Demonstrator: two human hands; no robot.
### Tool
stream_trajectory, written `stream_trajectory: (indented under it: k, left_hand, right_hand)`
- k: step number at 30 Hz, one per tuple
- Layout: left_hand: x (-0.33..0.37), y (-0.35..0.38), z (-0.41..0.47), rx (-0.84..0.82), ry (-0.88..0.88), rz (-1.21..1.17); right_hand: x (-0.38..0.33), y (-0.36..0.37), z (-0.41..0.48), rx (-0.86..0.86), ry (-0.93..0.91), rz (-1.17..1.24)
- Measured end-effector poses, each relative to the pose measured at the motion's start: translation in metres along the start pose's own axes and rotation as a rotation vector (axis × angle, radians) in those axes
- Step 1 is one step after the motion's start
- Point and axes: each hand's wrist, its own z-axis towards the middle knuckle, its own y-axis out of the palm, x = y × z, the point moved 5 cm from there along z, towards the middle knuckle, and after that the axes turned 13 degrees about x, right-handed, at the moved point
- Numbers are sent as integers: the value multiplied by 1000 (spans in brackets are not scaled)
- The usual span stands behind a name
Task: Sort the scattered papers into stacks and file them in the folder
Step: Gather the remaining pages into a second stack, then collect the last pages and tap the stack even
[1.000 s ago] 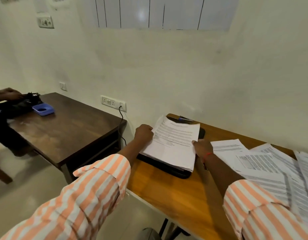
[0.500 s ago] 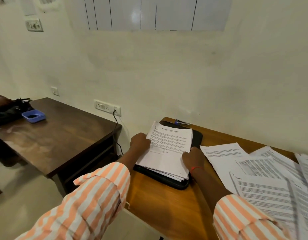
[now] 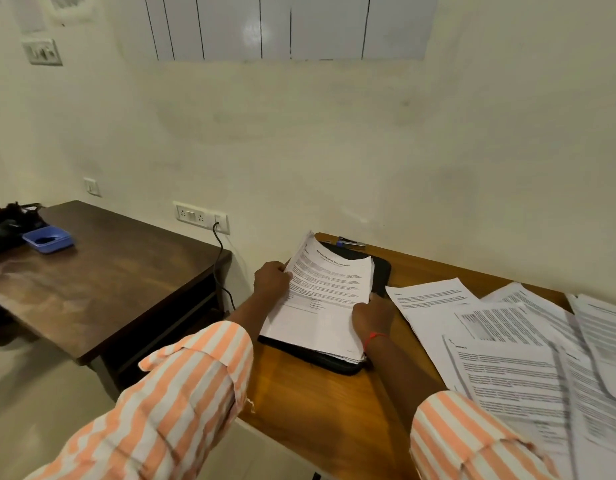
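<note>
Head cam, only view I get, so here goes. Both grips are on the paper stack, which sits on top of the black folder at the far-left end of the orange desk, close to the wall. Left grip has its fingers curled onto the stack's left edge, and the far-left corner of the top sheets is lifted and curling up. Right grip is curled over the near-right edge. Looks like it's pinching the sheets there, tho the fingertips are hidden, so can't swear how many sheets it's got. Stack's near-right corner is ragged, not flush.

Imo the step in hand is squaring up this one stack, i.e. sorting isn't done and filing hasn't started. Plenty of loose sheets lie fanned out and overlapping on the right half of the desk, just beside the folder.

Next move prob needs both grips squeezing in from opposite edges, a tap to align, then laying it flat. Can't tell if the folder is open or closed under the pile, so I'd guess the stack has to come off before anything gets filed. There's a small blue thing by the wall behind the folder (pen? stapler? too small to tell). The folder also seems to sit right by the desk's left edge, so go easy on sideways shoves.
</note>
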Motion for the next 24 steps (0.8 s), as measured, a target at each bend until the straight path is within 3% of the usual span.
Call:
stream_trajectory:
  k: [8, 13, 16, 20, 24]
  left_hand:
    - [-11, 15, 12, 79, 85, 227]
    - [3, 10, -3, 237, 277, 508]
    - [39, 25, -35, 282, 542, 554]
    - [86, 75, -100, -8, 671, 279]
    - [120, 117, -180, -274, 601, 82]
  right_hand:
    - [-9, 1, -7, 8, 21, -68]
    - [-10, -19, -6, -3, -35, -138]
    - [-1, -55, -2, 50, -142, -252]
    - [19, -106, 5, 91, -294, -401]
    - [47, -169, 12, 160, -368, -605]
